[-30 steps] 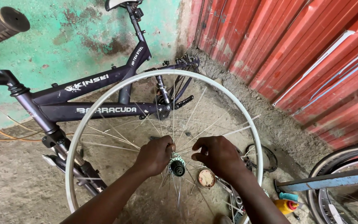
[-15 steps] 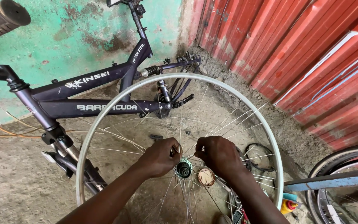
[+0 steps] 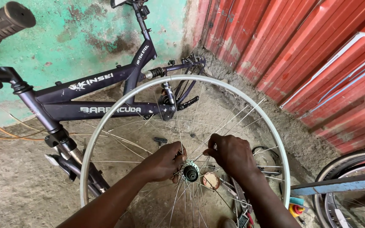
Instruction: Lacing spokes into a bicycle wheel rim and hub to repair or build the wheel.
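Plainly, the hub sat between my hands at the wheel's centre — my left hand touching its near side, my right hand pinched narrow on a thin spoke running up-right toward the rim.

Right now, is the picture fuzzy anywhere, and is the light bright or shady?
In the head view the light is soft and even, with no hard shadows or glare; the wheel rim, left hand and right hand look sharp; the handlebar grip up close looks slightly soft; the thin spokes are faint against the ground; straight lines bend a little near the edges.
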